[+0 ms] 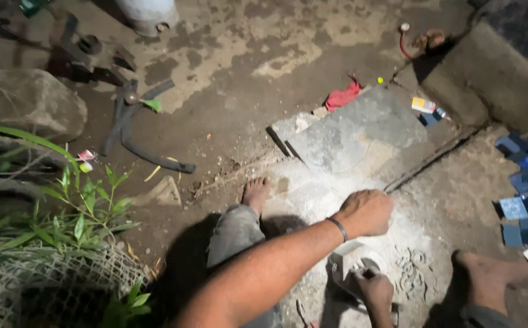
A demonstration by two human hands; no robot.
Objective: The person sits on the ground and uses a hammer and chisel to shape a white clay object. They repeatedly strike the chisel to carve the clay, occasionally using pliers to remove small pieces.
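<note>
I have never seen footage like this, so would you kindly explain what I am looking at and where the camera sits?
There is no machine here: a person crouches barefoot on a dusty concrete ground, and the single camera is worn on their head, looking down. The left hand, with a dark band at the wrist, rests as a fist on the pale powdery patch. The right hand has its grip on a small grey metal piece; what it is cannot be told. Around them lie a flat grey stone slab, a red cloth, a black rubber strip and blue blocks.
</note>
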